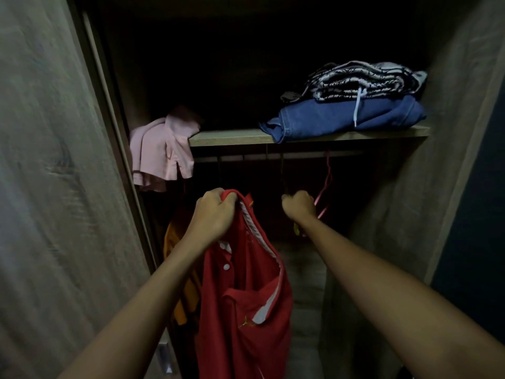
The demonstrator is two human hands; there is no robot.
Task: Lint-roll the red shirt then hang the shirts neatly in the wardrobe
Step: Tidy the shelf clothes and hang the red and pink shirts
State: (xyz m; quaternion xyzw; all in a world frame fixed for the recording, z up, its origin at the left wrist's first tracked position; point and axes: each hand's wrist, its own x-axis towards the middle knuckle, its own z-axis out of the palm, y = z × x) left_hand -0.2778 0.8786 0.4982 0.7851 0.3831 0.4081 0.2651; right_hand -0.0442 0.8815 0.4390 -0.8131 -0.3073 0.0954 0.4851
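Observation:
The red shirt (246,302), a polo with white trim and white buttons, hangs down from my left hand (213,214), which grips it at the collar. My right hand (299,205) is closed around a dark hanger (284,173) that hangs from the wardrobe rail (246,157). A pink hanger (326,184) hangs just right of that hand. An orange-yellow shirt (175,242) hangs at the left, partly hidden behind my left forearm.
A pink shirt (161,149) drapes over the left end of the wardrobe shelf (232,136). Folded blue jeans (341,116) with striped clothes (363,80) on top sit at the shelf's right. Wooden wardrobe walls stand close on both sides.

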